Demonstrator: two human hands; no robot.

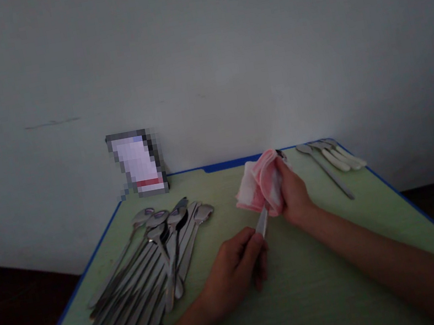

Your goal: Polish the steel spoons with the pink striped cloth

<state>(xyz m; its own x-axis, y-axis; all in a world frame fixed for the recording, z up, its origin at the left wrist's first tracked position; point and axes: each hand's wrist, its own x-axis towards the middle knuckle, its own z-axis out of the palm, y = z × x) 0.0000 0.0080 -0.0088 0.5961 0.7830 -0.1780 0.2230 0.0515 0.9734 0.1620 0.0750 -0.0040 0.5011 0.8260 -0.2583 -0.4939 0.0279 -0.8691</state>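
Note:
My left hand (241, 264) is closed around the flat metal handle of a piece of cutlery (263, 222), low over the middle of the table. The far end of that cutlery is wrapped in a pink and white cloth (261, 182), so its kind is hidden. My right hand (294, 191) grips the cloth from the right side, fingers folded behind it. To the left of my left hand lies a pile of metal cutlery (148, 275), with several spoons and flat handles overlapping.
On the far right lie a long-handled metal spoon (330, 173) and several white-handled spoons (340, 156). A blurred-out phone-like screen (137, 162) leans by the wall (200, 64) at the back left. The green table (327, 288) has a blue edge.

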